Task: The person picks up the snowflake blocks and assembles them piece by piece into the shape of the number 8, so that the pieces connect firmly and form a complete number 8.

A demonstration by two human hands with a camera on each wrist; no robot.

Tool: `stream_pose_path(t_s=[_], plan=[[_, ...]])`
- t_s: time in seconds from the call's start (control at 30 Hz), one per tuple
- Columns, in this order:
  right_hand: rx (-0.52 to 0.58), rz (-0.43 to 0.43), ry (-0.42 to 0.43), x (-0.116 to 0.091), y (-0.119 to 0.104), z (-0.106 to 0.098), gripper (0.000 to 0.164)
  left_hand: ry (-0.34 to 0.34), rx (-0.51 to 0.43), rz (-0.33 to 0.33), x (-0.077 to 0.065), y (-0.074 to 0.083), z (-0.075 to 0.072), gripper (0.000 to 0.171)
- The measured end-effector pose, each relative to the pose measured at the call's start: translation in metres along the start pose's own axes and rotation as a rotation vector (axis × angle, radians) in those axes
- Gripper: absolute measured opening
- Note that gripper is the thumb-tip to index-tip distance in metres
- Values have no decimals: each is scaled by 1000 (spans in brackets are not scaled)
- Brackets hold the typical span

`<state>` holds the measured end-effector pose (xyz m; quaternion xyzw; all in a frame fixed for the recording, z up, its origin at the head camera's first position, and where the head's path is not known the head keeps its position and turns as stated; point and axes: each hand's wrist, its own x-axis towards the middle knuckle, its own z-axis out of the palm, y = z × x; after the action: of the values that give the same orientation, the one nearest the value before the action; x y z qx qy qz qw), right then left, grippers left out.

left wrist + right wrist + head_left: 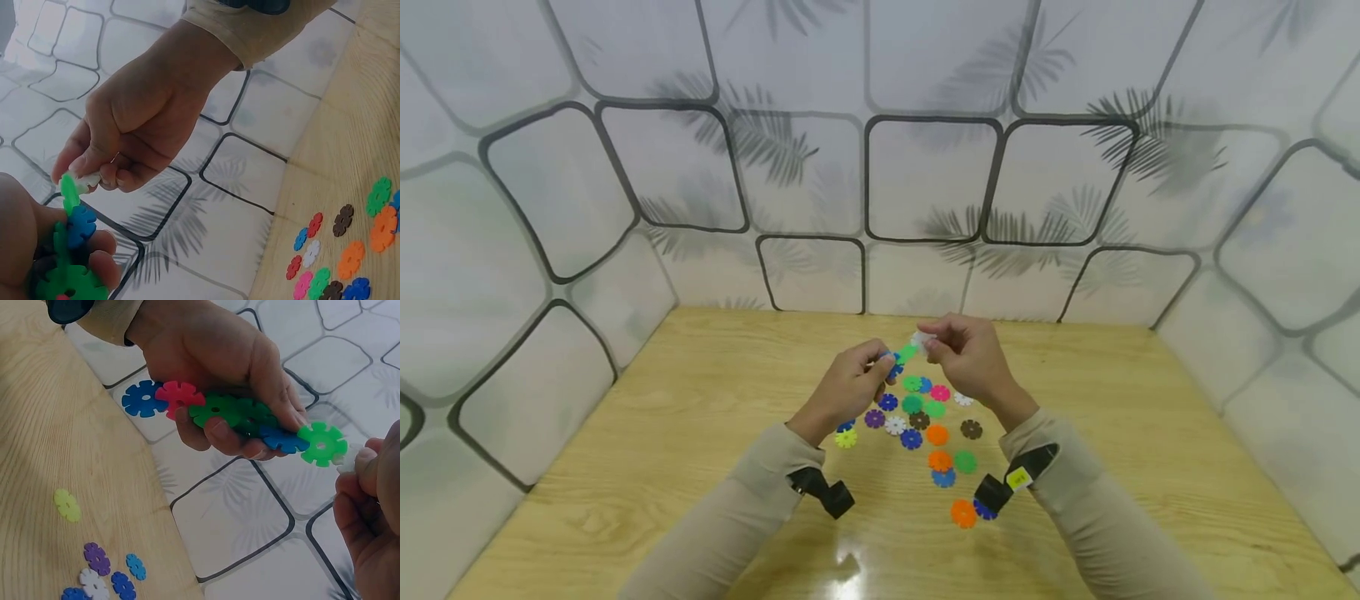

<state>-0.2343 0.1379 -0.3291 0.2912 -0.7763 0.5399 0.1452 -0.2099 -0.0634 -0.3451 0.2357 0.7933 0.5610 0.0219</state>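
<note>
My left hand [848, 382] grips a chain of notched plastic discs, seen best in the right wrist view. The chain runs from a blue disc [145, 398] through a pink disc [180, 395] and green discs [215, 411] to another blue disc [284, 439]. At its far end a bright green disc [322, 444] sticks out past my left fingers. With thumb and fingers my right hand [967, 354] pinches a white disc [350, 460] at the bright green disc's edge. My right fingers partly hide the white disc, so I cannot tell whether the two are joined.
Loose notched discs lie scattered on the wooden table [700, 467] below my hands, among them an orange disc [964, 514], a yellow disc [846, 438] and a brown disc [972, 429]. A patterned fabric wall [932, 179] encloses the table's back and sides.
</note>
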Motion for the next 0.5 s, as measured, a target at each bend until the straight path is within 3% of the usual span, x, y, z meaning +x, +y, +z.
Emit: stream_pose_path(t_s=[0.5], plan=[[-18, 83, -105, 0, -2, -6, 11, -28, 88, 25, 0, 0, 2, 25]])
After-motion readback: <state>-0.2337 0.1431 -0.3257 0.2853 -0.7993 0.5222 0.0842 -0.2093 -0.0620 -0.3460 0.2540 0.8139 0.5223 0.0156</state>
